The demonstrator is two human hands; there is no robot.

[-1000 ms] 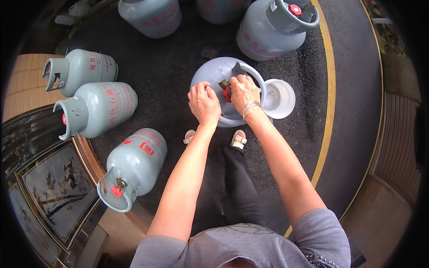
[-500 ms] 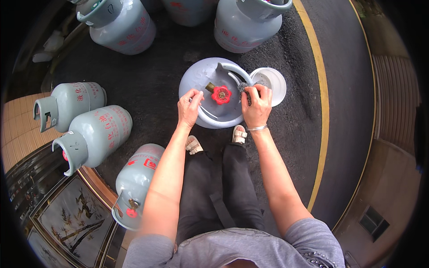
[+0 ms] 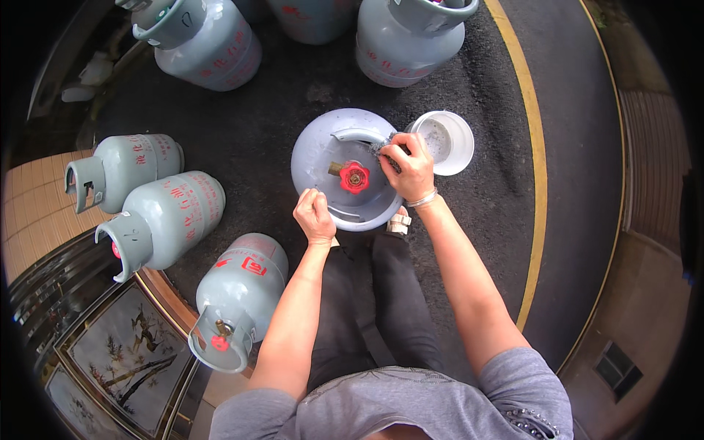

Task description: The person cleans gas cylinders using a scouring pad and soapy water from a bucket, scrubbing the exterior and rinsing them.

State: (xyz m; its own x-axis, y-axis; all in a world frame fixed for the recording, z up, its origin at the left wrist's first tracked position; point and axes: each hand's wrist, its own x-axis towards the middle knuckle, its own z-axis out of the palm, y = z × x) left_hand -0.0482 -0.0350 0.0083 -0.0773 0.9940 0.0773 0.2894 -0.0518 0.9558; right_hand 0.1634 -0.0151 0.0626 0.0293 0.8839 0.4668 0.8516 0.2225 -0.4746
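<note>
In the head view, a grey cylinder [image 3: 308, 150] is on the dark road [image 3: 491, 220] in front of the person, near the middle of the scene, with its collar [image 3: 358, 135] and red knob [image 3: 355, 178] facing up. A brass valve [image 3: 336, 169] sticks out to the left of the knob. The right hand [image 3: 409, 165], with a bracelet [image 3: 422, 199] at the wrist, pinches a dark grey scrubber [image 3: 383, 143] against the right part of the collar. The left hand [image 3: 315, 215] has its fingers curled in at the collar's near left edge; whether they grasp it cannot be told. Just beside the cylinder, on its right, is a white bucket [image 3: 463, 139]. Three more cylinders [image 3: 180, 213] are on the left, and others [image 3: 411, 48] are along the top. A yellow line [image 3: 541, 191] runs down the right side.
</note>
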